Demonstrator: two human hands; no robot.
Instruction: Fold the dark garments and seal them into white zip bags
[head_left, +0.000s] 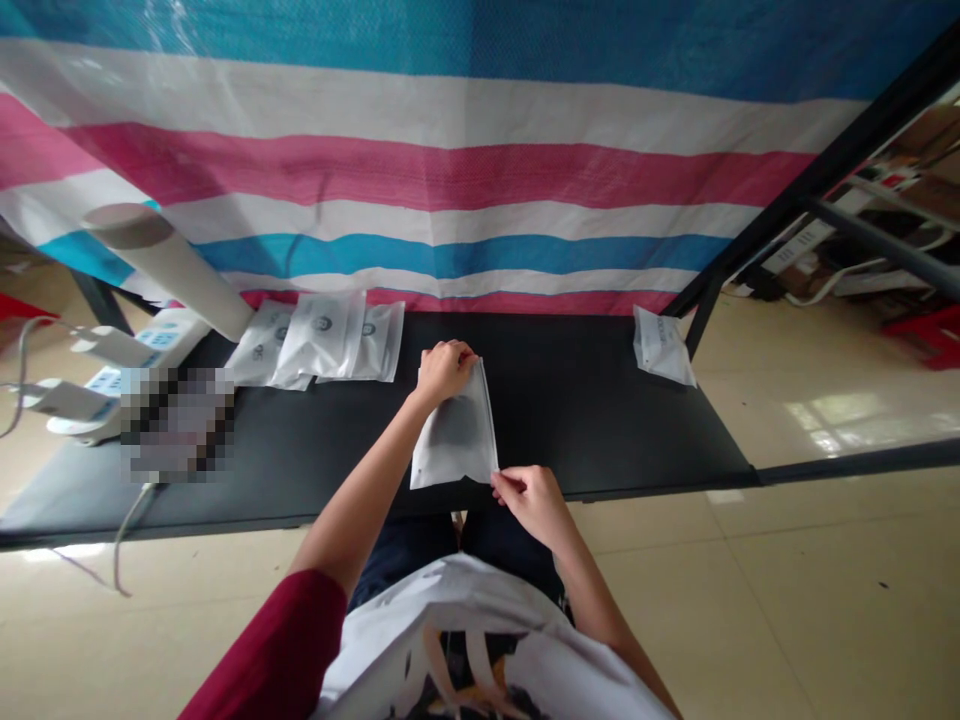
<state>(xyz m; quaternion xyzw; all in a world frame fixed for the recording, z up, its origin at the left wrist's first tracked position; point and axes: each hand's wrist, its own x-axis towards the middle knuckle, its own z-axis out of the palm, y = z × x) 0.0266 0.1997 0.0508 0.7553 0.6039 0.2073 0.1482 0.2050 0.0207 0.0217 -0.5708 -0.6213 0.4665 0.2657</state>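
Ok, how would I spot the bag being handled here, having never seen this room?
Find the black table in front of the striped tarp. Near its front edge is a white bag, with the left hand at its top and the right hand at its lower corner. The other bags lie untouched: three at the table's left end, a lone bag at the right.

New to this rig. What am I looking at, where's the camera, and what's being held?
There's no machine here: a person works with bare hands, filmed by one head-worn camera looking forward and down. The left hand grips the top of a frosted plastic pouch with something dark inside; the right hand is at its lower corner. More pouches lie on the black table, with a lone pouch to the right. A striped tarp hangs behind.
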